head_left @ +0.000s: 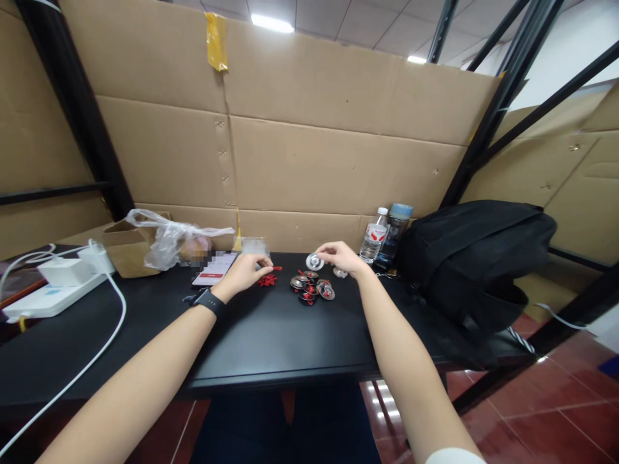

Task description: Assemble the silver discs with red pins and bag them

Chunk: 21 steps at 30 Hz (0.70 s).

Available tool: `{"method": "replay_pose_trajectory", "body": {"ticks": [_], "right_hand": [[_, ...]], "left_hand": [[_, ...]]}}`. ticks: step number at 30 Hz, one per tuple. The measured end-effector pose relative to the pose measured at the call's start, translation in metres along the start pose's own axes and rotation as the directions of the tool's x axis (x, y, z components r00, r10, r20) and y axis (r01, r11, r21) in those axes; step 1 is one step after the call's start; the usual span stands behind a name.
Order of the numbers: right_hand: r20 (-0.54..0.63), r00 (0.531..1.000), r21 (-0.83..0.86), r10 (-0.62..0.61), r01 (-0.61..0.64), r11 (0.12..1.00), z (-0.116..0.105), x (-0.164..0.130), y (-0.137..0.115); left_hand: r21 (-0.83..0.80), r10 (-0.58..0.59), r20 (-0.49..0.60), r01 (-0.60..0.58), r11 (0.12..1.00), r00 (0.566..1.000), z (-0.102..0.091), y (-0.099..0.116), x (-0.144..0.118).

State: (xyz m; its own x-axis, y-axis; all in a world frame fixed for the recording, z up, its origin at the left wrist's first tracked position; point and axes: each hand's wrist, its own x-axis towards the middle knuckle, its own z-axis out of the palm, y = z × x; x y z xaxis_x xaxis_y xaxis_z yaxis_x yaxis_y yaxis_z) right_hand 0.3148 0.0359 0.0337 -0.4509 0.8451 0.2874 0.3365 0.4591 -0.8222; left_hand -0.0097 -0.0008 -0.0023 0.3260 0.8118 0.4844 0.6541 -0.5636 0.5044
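My left hand (250,272), with a dark watch (211,301) at its wrist, pinches a short red cord (276,268). Just below its fingertips lies a small heap of red cords (267,280) on the black table. My right hand (340,256) is closed on the edge of a shiny round metal disc (314,261), tilted so its face shows. Under that disc sits a pile of similar metal discs (309,287), several with bits of red cord at their middles. Another silvery disc (340,273) lies partly behind my right wrist.
To the left are a phone (214,269), a plastic bag (169,241), a cardboard box (133,248) and a white power strip (58,290) with cables. A water bottle (374,236), a blue-lidded bottle (395,235) and a black backpack (476,270) stand right. Cardboard (338,161) walls the back.
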Motion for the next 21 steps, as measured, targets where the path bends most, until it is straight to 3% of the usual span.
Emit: {"method": "replay_pose_trajectory", "body": {"ticks": [3, 6, 9, 13, 17, 19, 21], "right_hand": [[-0.305, 0.94, -0.104, 0.153, -0.193, 0.976, -0.028, -0.002, 0.031], [-0.385, 0.883, -0.276, 0.27, -0.389, 0.879, -0.044, -0.007, 0.059], [-0.359, 0.88, -0.338, 0.31, -0.432, 0.836, -0.047, -0.011, 0.074], [-0.314, 0.898, -0.415, 0.309, -0.422, 0.806, -0.043, -0.012, 0.076], [-0.322, 0.928, -0.533, 0.186, -0.34, 0.774, -0.035, -0.006, 0.061], [-0.225, 0.969, -0.586, 0.098, -0.215, 0.781, -0.025, -0.001, 0.051], [-0.016, 0.996, -0.55, 0.086, -0.08, 0.831, -0.01, 0.003, 0.041]], "left_hand": [[0.043, 0.021, 0.035, -0.023, 0.999, 0.999, -0.006, -0.011, -0.001], [0.078, 0.035, 0.088, -0.042, 0.996, 0.995, -0.006, -0.017, -0.001], [0.098, 0.035, 0.147, -0.05, 0.994, 0.989, -0.003, -0.022, -0.001], [0.099, 0.022, 0.186, -0.041, 0.994, 0.982, -0.001, -0.026, -0.001], [0.091, 0.025, 0.184, -0.042, 0.995, 0.983, 0.0, -0.026, -0.001], [0.099, 0.022, 0.191, -0.041, 0.994, 0.981, 0.0, -0.025, -0.001], [0.12, 0.012, 0.204, -0.037, 0.992, 0.979, -0.001, -0.024, -0.001]]}}
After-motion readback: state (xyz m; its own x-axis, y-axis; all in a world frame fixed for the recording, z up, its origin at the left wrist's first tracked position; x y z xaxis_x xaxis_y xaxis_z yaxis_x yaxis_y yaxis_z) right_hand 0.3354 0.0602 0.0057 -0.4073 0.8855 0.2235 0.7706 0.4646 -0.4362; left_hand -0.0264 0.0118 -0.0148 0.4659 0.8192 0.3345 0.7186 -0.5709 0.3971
